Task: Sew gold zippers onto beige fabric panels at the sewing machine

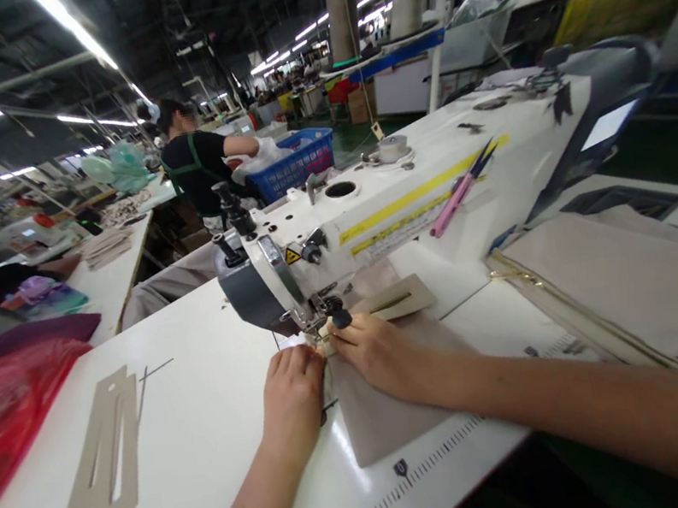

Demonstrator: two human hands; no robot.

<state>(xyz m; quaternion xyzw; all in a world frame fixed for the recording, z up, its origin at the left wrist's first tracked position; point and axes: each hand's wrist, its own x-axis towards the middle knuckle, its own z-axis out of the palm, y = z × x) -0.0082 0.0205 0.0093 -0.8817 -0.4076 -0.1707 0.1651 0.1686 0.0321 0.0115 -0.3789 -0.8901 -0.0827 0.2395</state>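
My left hand (293, 387): fingers curled near needle, tips at upper-left edge of flat taupe fabric panel (385, 415); pinching or pressing, cannot tell. My right hand (379, 356): lies across panel, fingers bent; grip cannot tell. Panel extends toward 6 o'clock on glossy white table (210, 414). At 1 o'clock, white sewing machine (418, 180) with yellow strip. At 2, slotted beige strip (420, 292). At 3, beige fabric with gold zipper (629, 275). At 9, crumpled red plastic (3, 423).

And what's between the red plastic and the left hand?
In the head view, flat beige pieces with slots lie on the white table between the red plastic and the left hand.
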